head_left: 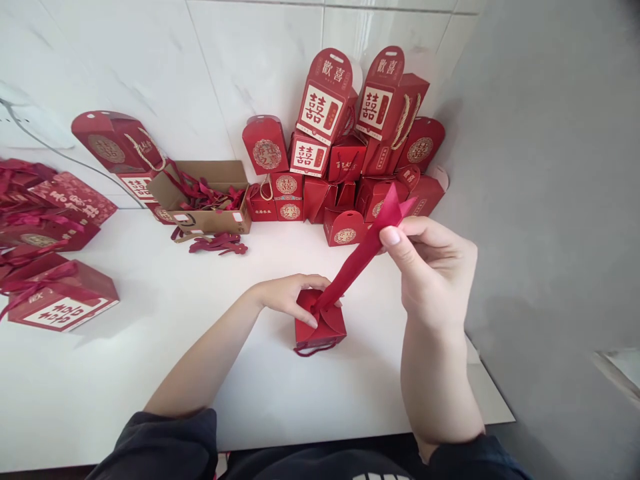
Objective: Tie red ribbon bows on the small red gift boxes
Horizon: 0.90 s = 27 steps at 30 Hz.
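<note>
A small red gift box (327, 328) with a dark red cord handle stands on the white table in front of me. My left hand (293, 299) is closed around its top, thumb on the near flap and fingers on the far side. Out of the box's top rises a red ribbon (353, 270), pulled taut up and to the right. My right hand (433, 267) pinches the ribbon near its notched end, between thumb and fingers, well above the box.
Stacked red gift boxes (325, 103) stand against the tiled wall. A brown cardboard carton (210, 220) holds dark red ribbons and cords, with a few cords (219, 243) before it. Ribbon-tied red boxes (65, 293) stand at left. A grey wall (540, 200) borders the table's right.
</note>
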Each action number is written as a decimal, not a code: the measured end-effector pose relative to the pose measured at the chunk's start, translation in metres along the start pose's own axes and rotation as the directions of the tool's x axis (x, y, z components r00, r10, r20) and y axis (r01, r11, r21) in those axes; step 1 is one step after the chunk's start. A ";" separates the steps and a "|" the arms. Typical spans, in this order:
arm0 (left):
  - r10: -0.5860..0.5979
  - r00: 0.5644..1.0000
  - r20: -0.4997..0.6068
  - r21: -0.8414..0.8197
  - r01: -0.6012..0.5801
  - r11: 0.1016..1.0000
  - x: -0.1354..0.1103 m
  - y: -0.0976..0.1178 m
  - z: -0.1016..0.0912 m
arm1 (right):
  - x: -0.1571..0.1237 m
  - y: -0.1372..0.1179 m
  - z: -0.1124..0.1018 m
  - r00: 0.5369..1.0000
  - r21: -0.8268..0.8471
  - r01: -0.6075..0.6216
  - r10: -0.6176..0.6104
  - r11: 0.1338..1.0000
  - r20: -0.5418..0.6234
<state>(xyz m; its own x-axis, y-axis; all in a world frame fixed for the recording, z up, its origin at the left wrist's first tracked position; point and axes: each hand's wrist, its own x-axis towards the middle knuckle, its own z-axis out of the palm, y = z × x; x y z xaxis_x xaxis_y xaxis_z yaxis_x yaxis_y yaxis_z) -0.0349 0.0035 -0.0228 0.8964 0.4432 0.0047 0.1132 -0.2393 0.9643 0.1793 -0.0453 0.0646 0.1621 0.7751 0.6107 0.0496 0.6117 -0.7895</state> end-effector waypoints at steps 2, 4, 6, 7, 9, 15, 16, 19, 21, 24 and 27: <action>0.001 0.998 -0.069 0.008 0.000 1.000 -0.002 -0.005 0.007 | 0.001 0.002 0.002 1.000 -0.020 0.000 0.000 1.000 0.003; 0.000 0.991 -0.131 -0.027 -0.004 1.000 -0.004 -0.011 0.012 | 0.002 0.003 0.003 1.000 -0.025 0.005 -0.005 1.000 0.001; -0.002 0.984 -0.176 -0.093 -0.015 0.996 -0.004 -0.016 0.017 | 0.002 0.005 0.004 1.000 -0.026 0.016 -0.016 1.000 -0.005; -0.003 0.982 -0.187 -0.118 -0.019 0.993 -0.003 -0.018 0.018 | 0.002 0.005 0.004 1.000 -0.028 0.020 -0.021 0.999 -0.006; 0.008 0.980 -0.198 -0.125 -0.033 0.992 -0.002 -0.022 0.020 | 0.003 0.006 0.005 1.000 -0.031 0.028 -0.028 0.999 -0.006; 0.062 0.982 -0.177 -0.072 -0.075 0.995 0.001 -0.030 0.016 | 0.002 0.005 0.007 0.999 0.012 0.039 -0.039 0.999 0.010; 0.068 0.983 -0.169 -0.057 -0.078 0.995 0.000 -0.030 0.015 | 0.002 0.004 0.008 0.999 0.014 0.038 -0.038 0.999 0.012; 0.086 0.985 -0.152 -0.015 -0.089 0.996 0.001 -0.033 0.013 | 0.001 0.004 0.009 0.999 -0.004 0.034 -0.034 0.999 0.013; 0.097 0.985 -0.145 -0.003 -0.099 0.995 0.001 -0.034 0.012 | 0.000 0.004 0.009 0.999 -0.011 0.041 -0.040 0.999 0.011; 0.105 0.985 -0.135 0.000 -0.106 0.994 0.002 -0.037 0.010 | 0.001 0.005 0.009 0.998 0.005 0.066 -0.066 0.998 -0.001; 0.103 0.985 -0.135 0.012 -0.102 0.995 0.002 -0.038 0.010 | 0.002 0.006 0.007 0.997 0.006 0.078 -0.078 0.997 -0.012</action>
<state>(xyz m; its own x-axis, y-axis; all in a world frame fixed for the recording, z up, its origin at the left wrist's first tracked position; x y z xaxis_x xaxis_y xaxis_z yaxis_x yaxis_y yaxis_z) -0.0326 0.0049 -0.0616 0.8372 0.5287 0.1399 0.0260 -0.2939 0.9555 0.1727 -0.0383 0.0615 0.1695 0.7232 0.6695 0.0564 0.6711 -0.7392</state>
